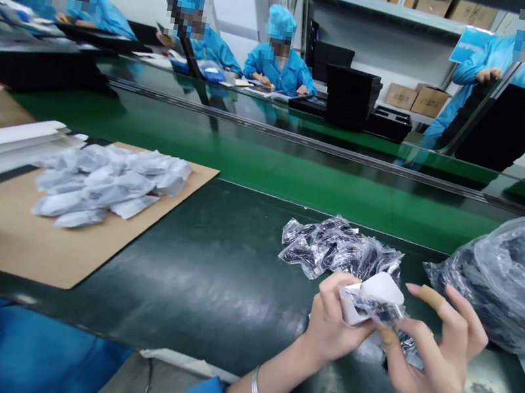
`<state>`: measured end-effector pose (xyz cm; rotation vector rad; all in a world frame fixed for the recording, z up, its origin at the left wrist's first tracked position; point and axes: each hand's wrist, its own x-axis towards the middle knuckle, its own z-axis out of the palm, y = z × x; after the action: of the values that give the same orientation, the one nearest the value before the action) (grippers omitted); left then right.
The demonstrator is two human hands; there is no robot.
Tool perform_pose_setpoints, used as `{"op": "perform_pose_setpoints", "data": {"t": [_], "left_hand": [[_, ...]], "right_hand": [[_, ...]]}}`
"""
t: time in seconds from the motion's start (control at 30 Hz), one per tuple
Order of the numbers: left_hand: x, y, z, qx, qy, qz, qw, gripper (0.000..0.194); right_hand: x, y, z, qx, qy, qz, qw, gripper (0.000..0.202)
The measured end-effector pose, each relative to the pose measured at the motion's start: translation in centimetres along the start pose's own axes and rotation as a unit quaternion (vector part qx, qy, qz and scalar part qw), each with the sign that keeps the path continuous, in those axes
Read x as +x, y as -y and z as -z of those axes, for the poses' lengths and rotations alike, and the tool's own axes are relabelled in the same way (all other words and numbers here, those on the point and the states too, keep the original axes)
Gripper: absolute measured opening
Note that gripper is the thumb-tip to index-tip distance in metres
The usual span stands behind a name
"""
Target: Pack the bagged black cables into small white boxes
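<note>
My left hand (pixel 335 321) is closed around a small white rounded object (pixel 382 287), its smooth flat top facing up. Against that object's front lies a crinkled clear plastic bag (pixel 386 312). Thumb and index finger of my right hand (pixel 439 354) pinch the bag's edge, while the other fingers are raised and spread. Below the hands, more clear-wrapped dark pieces (pixel 408 344) are partly hidden. Just beyond lies a pile of dark items in clear plastic bags (pixel 339 245). What the bag in my hands contains is hard to make out.
White-wrapped pieces (pixel 105 181) are heaped on a cardboard sheet (pixel 57 264) at left. A large clear bag of dark items (pixel 519 277) stands at right. Across the green bench (pixel 256 172), people in blue work beside stacked black trays (pixel 350 97). A blue sleeve (pixel 9 349) is close at left.
</note>
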<state>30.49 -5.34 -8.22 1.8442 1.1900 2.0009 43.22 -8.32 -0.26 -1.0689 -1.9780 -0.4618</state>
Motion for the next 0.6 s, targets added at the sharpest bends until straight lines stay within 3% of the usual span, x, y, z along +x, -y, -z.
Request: {"op": "perform_pose_setpoints", "data": {"t": [0.3,0.6], "left_hand": [[-0.3,0.5,-0.4,0.006,0.008,0.008,1.000,0.058],[0.2,-0.1,-0.8,0.084,-0.040,-0.067,0.993,0.041]], "right_hand": [[0.5,0.6,-0.1,-0.002,0.052,0.018,0.999,0.008],[1.5,2.6,-0.8,-0.030,0.067,-0.071,0.995,0.019]]}}
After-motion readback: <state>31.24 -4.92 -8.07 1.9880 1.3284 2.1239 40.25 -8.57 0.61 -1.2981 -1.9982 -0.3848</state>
